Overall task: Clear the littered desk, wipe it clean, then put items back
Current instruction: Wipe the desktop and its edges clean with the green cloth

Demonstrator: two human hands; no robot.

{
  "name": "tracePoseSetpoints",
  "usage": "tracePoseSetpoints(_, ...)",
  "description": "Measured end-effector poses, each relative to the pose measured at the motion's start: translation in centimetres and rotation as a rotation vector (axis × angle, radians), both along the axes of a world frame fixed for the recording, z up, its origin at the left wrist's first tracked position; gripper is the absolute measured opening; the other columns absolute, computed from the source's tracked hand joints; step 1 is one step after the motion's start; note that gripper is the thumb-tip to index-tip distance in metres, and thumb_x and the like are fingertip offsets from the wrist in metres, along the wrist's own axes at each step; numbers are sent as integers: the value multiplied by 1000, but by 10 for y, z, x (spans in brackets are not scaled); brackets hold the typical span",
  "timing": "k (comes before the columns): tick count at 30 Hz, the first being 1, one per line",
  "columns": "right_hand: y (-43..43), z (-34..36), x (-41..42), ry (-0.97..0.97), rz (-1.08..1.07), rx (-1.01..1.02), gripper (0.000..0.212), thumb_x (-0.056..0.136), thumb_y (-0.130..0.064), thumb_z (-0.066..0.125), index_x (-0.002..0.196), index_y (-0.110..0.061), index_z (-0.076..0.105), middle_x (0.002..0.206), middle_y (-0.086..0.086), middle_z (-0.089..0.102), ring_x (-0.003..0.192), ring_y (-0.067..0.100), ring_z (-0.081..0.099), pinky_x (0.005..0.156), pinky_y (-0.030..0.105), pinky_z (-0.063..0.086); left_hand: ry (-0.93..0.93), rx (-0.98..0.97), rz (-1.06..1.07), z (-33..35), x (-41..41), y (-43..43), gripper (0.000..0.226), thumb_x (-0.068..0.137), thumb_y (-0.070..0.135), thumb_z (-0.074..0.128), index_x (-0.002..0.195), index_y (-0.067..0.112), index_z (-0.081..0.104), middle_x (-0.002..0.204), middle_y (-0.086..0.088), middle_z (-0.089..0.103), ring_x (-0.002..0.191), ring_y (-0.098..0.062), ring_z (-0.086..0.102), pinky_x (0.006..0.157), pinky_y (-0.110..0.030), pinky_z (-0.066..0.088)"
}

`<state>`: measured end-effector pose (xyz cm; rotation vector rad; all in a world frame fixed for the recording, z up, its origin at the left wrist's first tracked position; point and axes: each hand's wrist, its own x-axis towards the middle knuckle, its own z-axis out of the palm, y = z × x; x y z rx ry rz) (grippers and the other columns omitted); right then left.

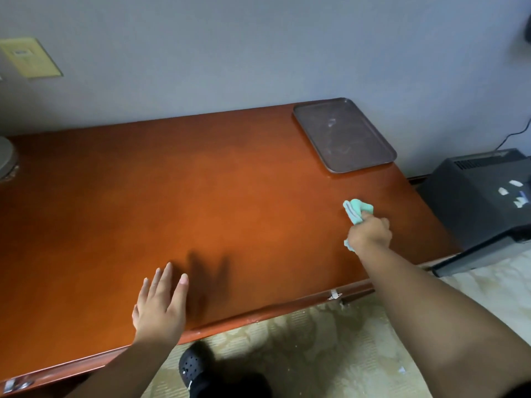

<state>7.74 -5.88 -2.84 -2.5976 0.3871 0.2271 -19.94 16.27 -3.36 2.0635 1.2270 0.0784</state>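
The person is leaning over the glossy reddish-brown wooden desk (201, 196), and the wiping step is the one in hand. The right hand (369, 234) is fisted around a crumpled mint-green cleaning cloth (357, 211), pressing it onto the desktop near the right end, just in front of the flat dark brown plastic tray (343, 136). The tray is sitting empty at the back right corner against the grey wall (258, 53), with pale smears showing on its surface. The left hand (159, 305) is lying flat with fingers spread, holding nothing, palm down near the front edge, well to the left of the tray, apparently bracing.

The desktop is looking bare apart from the tray and a grey round object (5, 160) cut off at the far left edge; can't tell what that is. So clearing seems done, wiping partly through, returning items not yet started. A black box-like appliance (482, 202) is standing on the floor to the right of the tray, beyond the desk end, with white scraps on top.

Next move probably calls for sweeping the cloth leftward away from the tray across the unwiped middle, keeping pressure, and shifting the braced left hand clear.
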Motion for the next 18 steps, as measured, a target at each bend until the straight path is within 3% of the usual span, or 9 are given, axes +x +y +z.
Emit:
tracePoseSetpoints(4,61,-14,-56,-78,426,-63,46,91,-13,46,136,-21,47,129,7,40,113,29,41,97,32,35,-25,21,37,0,6,-4,81,74,60,25,146,23,32,155,3,25,145,-15,6,116,-42,5)
tracePoseSetpoints(7,89,-14,-97,-32,698,67,44,90,-10,45,132,-21,53,124,6,44,111,28,44,94,32,39,-65,35,0,2,19,-12,71,84,59,34,145,22,35,154,2,27,145,-15,8,116,-42,7)
tracePoseSetpoints(9,92,-14,-102,127,758,280,43,90,-5,44,130,-17,56,120,8,47,102,27,53,81,30,47,-80,59,-28,3,26,-15,59,93,52,40,144,23,36,154,2,28,145,-15,9,116,-42,7)
tracePoseSetpoints(12,73,-5,-69,74,540,443,42,87,-3,48,126,-13,60,116,16,57,89,27,61,70,30,51,-85,88,-47,3,31,-13,50,97,40,39,144,22,35,154,3,27,145,-14,8,116,-42,6)
tracePoseSetpoints(15,26,-2,-13,-64,196,218,39,91,-12,50,130,-15,56,119,16,53,97,34,60,87,35,50,-62,85,-5,-1,27,-6,50,97,39,38,144,22,35,154,3,26,145,-14,7,115,-43,5)
tracePoseSetpoints(18,4,-10,12,2,51,25,39,92,-15,51,131,-8,51,123,17,45,102,36,56,89,42,50,-24,109,23,-6,18,2,50,97,39,37,145,23,34,155,3,25,145,-14,7,115,-44,5)
